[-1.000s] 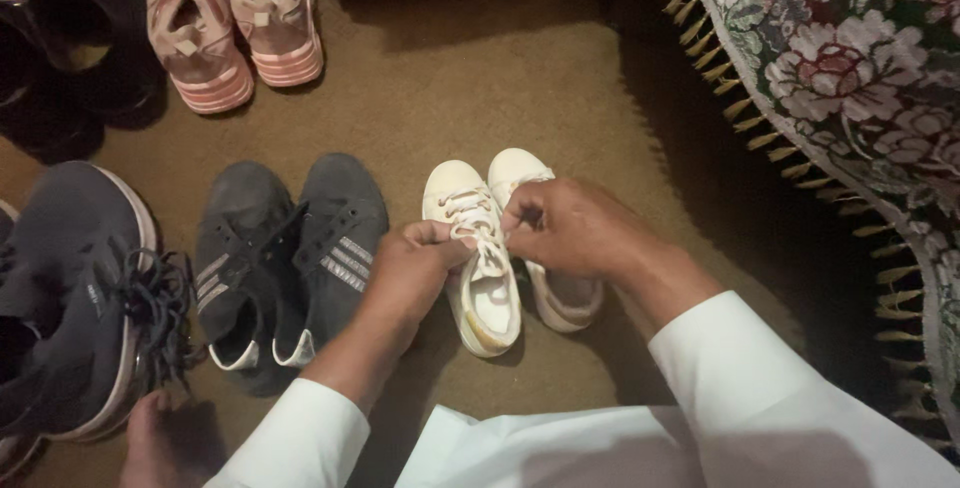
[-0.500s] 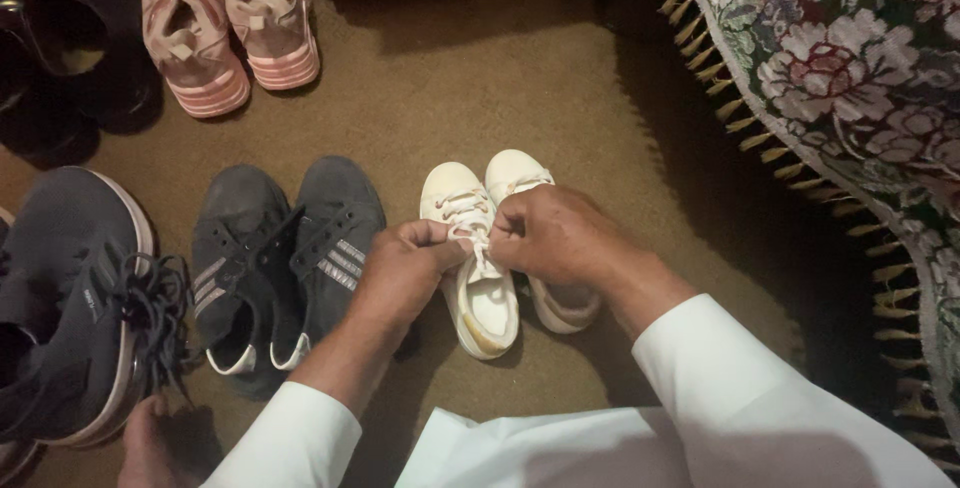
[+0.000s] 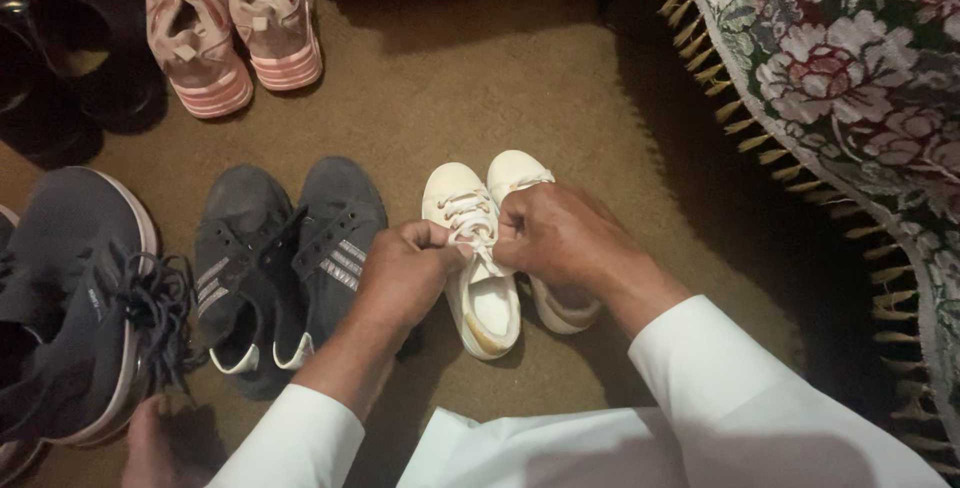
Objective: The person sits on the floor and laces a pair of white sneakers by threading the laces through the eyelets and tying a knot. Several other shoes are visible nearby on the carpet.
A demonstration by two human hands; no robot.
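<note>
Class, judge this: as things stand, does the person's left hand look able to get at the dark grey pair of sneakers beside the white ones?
Probably yes. The left hand grips the white sneaker's laces, and the dark grey sneakers lie right beside it with nothing between.

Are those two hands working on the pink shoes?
No, the left hand and right hand pinch the laces of the white shoes; the pink shoes lie untouched farther away.

Both hands (image 3: 480,253) on white sneaker's laces (image 3: 470,220)

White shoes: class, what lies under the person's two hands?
Under the left hand and right hand are the white shoes, laces pinched. The right hand hides the second shoe's middle.
</note>
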